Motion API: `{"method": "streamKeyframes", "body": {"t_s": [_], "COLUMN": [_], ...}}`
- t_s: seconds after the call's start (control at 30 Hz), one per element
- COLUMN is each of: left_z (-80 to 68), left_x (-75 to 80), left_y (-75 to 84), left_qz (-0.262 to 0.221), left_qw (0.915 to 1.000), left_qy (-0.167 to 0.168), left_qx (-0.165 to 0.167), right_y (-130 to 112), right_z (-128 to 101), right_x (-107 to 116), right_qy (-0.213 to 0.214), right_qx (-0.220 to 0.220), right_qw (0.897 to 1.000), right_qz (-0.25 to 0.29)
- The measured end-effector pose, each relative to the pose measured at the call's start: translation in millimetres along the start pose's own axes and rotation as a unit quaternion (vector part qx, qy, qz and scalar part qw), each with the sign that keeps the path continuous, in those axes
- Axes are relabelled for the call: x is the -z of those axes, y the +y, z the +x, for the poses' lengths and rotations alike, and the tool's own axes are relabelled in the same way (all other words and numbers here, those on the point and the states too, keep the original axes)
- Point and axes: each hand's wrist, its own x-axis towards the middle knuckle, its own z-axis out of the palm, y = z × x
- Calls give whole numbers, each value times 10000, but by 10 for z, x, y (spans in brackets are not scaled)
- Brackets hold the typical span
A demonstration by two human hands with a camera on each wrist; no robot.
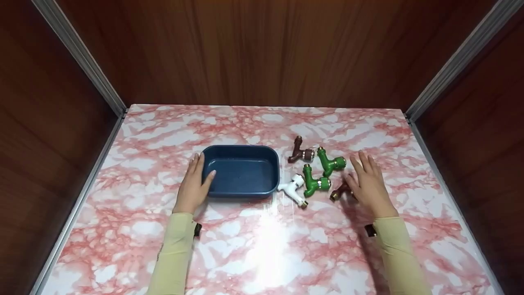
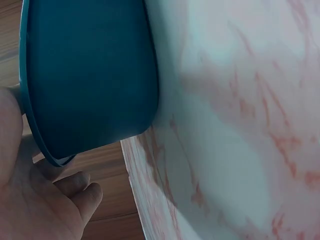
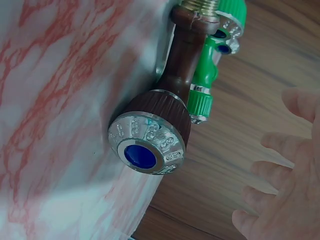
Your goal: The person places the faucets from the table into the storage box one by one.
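Head view: the left hand [image 1: 192,186] is pinching the blue tub [image 1: 241,178] by its rim, thumb inside and fingers outside, probably steadying it. The right hand [image 1: 369,186], fingers spread and grasping nothing, is hovering over a brown tap [image 1: 339,191]. Two green taps [image 1: 310,185], a white tap [image 1: 292,191] and a second brown tap [image 1: 297,153] are lying between the hands, seemingly within the right's easy reach.

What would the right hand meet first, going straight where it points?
Perhaps the farther green tap, brushed by the thumb of the right hand; its fingertips look free until the back wall. Height is unclear.
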Motion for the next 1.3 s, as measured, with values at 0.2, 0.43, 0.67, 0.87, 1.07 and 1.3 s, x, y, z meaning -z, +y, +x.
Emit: {"method": "streamKeyframes", "body": {"t_s": [0.2,0.43,0.67,0.87,1.07,1.3], "left_z": [-6,-22,-10,-9,-12,-26], "left_x": [-14,-23,-35,-51,-54,-60], "left_y": [-21,-36,-74,-84,-76,-66], "left_qz": [-75,-322,-635,-814,-1006,-1474], "left_qw": [9999,9992,9977,9963,9940,9874], "left_qy": [2,-108,-41,-41,-87,-3], "left_qx": [79,191,216,280,410,578], "right_y": [1,23,69,105,147,197], "right_z": [-11,-45,-86,-139,-186,-233], "right_x": [-5,-7,-26,-56,-75,-61], "right_qy": [7,-13,-61,-176,-206,-179], "right_qx": [-12,1,-39,-210,-288,-259], "right_qw": [10000,10000,9999,9994,9989,9986], "right_qz": [-20,12,143,230,322,415]}}
